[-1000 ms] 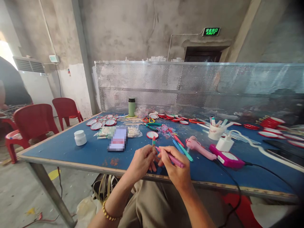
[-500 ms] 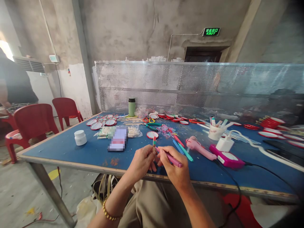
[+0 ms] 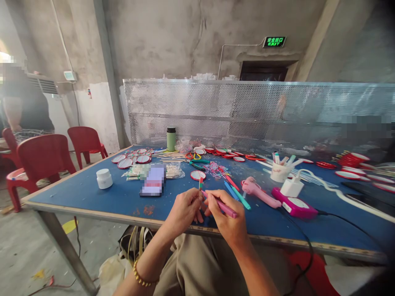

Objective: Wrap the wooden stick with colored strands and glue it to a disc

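Observation:
My left hand [image 3: 184,209] is closed on a thin wooden stick [image 3: 200,183], which stands up out of the fingers with red and green coloured bands at its upper end. My right hand [image 3: 230,222] grips a pink-purple marker pen [image 3: 224,208], its tip close against the stick, just below the green band. Whether the tip touches is hard to see. Just beyond the hands lies a round white disc with a red rim [image 3: 198,175]. Red, blue and teal markers [image 3: 242,197] rest to the right.
A phone [image 3: 152,181] and a white jar [image 3: 104,179] lie left on the blue table [image 3: 123,205]. Rightward are a pink glue gun [image 3: 261,192], a magenta power block [image 3: 296,206] with cables, and a cup of pens [image 3: 280,172]. Pliers [image 3: 197,165] and a green bottle [image 3: 171,139] sit farther back.
My hands, the stick and the marker hold almost the same position. At the far left, a person in dark clothing has shifted a little.

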Action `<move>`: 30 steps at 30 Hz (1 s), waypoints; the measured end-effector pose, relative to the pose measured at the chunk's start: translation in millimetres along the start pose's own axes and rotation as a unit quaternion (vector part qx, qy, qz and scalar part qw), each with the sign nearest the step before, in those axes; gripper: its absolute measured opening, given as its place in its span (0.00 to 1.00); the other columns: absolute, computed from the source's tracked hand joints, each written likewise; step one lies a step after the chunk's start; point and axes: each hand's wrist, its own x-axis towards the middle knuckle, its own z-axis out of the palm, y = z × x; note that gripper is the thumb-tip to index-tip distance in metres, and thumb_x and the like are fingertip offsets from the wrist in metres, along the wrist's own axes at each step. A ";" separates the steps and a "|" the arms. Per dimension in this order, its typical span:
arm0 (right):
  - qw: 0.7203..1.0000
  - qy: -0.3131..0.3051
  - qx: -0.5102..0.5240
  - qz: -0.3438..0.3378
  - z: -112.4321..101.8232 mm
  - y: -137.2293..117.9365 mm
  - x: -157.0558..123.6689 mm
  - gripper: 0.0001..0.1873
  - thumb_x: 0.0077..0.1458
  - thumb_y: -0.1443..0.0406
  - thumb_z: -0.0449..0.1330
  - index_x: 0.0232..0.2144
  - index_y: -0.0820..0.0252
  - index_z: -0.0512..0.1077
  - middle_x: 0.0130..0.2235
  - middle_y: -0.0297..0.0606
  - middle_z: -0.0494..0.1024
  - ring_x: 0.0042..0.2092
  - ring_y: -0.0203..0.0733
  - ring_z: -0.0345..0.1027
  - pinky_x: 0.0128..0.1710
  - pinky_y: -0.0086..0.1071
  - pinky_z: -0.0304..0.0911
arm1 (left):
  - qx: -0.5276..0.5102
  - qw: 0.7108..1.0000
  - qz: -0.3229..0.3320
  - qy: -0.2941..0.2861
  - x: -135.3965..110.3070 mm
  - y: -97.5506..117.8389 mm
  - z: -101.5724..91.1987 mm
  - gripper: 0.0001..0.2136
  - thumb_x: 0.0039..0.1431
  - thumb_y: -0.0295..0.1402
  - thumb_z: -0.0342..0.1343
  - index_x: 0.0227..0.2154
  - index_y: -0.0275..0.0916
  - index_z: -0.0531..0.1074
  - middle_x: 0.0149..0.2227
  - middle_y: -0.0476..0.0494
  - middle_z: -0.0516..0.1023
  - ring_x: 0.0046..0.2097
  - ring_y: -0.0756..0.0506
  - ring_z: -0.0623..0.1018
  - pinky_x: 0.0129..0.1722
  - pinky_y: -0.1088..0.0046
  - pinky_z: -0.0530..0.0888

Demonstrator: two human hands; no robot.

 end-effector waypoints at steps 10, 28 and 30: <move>1.000 0.005 0.004 0.006 -0.6 0.2 -0.3 0.06 0.63 0.67 0.57 0.34 0.58 0.74 0.27 0.30 0.77 0.21 0.31 0.72 0.24 0.25 0.67 | -0.010 1.000 -0.004 -0.005 0.6 2.1 0.8 0.14 0.64 0.43 0.49 0.28 0.39 0.63 0.21 0.53 0.72 0.19 0.53 0.72 0.18 0.81 0.67; 1.000 0.004 -0.012 -0.003 -0.5 1.3 -0.4 0.06 0.63 0.67 0.56 0.35 0.57 0.73 0.28 0.30 0.77 0.22 0.31 0.72 0.26 0.26 0.68 | 0.003 1.000 0.003 -0.001 1.3 1.0 0.1 0.13 0.64 0.42 0.48 0.27 0.40 0.63 0.18 0.55 0.69 0.18 0.52 0.71 0.19 0.80 0.66; 1.000 0.005 -0.009 0.001 -0.4 1.5 -0.5 0.06 0.63 0.67 0.56 0.34 0.57 0.73 0.28 0.29 0.77 0.22 0.31 0.72 0.26 0.25 0.68 | 0.001 1.000 -0.001 -0.004 1.5 1.5 0.3 0.13 0.64 0.42 0.49 0.27 0.40 0.63 0.18 0.55 0.69 0.18 0.52 0.71 0.19 0.80 0.66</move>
